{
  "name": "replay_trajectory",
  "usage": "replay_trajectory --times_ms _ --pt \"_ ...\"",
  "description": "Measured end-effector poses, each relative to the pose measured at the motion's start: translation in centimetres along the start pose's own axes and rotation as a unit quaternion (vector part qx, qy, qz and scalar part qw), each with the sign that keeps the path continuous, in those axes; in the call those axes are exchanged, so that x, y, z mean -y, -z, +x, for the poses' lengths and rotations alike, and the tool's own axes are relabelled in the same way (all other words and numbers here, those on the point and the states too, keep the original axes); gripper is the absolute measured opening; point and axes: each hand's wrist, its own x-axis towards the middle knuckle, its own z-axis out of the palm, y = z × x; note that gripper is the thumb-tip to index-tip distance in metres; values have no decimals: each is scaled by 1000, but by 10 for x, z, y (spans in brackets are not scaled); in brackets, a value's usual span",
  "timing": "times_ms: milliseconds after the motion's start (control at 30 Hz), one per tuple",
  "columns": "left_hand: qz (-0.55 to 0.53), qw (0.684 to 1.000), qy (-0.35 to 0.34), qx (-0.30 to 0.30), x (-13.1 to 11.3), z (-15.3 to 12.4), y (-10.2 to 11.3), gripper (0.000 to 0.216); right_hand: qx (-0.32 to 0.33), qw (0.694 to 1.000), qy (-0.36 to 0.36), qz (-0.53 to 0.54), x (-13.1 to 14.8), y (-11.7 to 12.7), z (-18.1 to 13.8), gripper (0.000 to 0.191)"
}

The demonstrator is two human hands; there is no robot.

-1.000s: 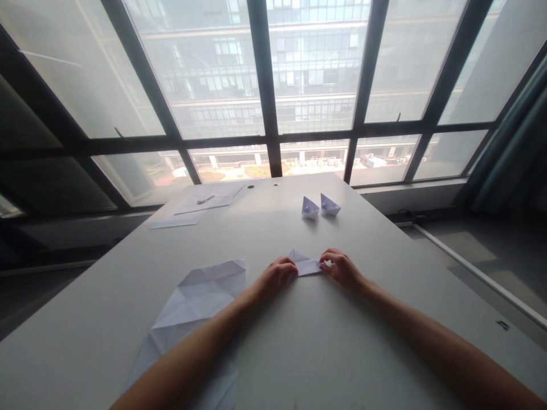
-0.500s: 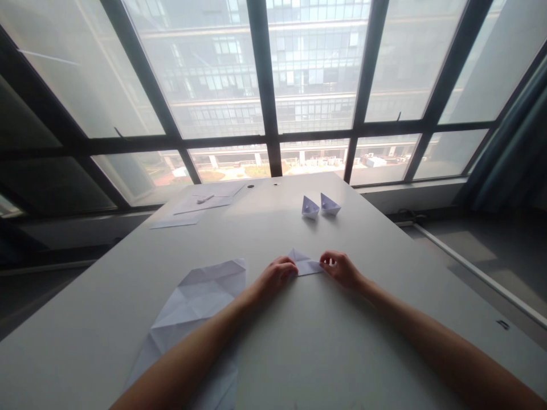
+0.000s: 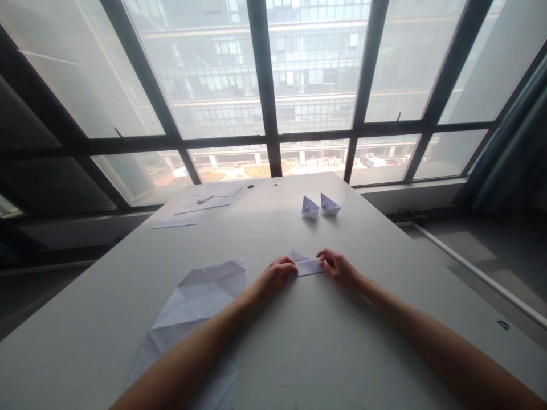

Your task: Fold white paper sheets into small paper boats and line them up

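At frame centre, left hand (image 3: 280,272) holding folded paper (image 3: 309,267), right hand (image 3: 341,269) at its right end, grip I cannot determine, two paper boats (image 3: 330,206) above

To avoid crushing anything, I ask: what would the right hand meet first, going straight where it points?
The folded paper, almost at once; its end lies at the right hand, though contact is unclear.
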Motion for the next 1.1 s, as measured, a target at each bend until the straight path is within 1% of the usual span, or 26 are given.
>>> replay_trajectory --times_ms 167,400,600,767,1000,1100 --pt "-2 1000 5 8 0 0 1 23 22 1000 -7 9 0 -2 2 28" --pt "5 999 23 21 -2 0 2 24 52 998 -5 25 7 -1 1 30" --pt "-3 999 36 22 -4 1 3 23 51 997 -15 63 7 1 2 36" --pt "-2 1000 16 19 -2 0 3 21 61 995 -20 70 7 0 5 39" --pt "4 1000 14 23 0 0 1 24 29 999 -26 14 10 -3 4 42" --pt "7 999 18 26 -2 0 1 25 0 999 -14 -29 10 -5 2 42"
